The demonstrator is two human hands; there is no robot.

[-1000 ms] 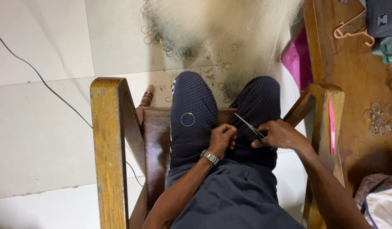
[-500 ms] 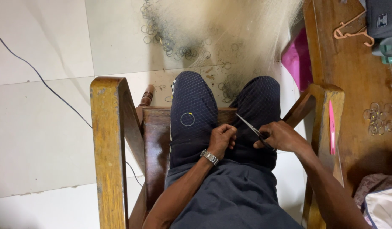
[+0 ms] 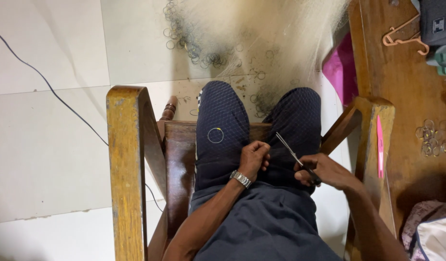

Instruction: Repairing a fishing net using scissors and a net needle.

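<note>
Wooden chair point(image 3: 126, 159); scissors point(image 3: 291, 153) in right hand point(image 3: 324, 171)

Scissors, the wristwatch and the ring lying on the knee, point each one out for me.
scissors point(image 3: 286, 148), head view, on the blades near their middle
wristwatch point(image 3: 241, 179), head view, on the metal band
ring point(image 3: 215, 135), head view, on its thin rim over the net

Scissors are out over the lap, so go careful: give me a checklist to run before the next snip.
1. Right hand grips scissors: ok.
2. Left hand pinches the net over the lap: ok.
3. Left fingers away from the blade tips: ok, a gap shows.
4. Blades on a strand: cannot tell, mesh too fine.
5. Blades off the trousers: cannot tell.
6. Loose ring away from the cut: ok.
</note>
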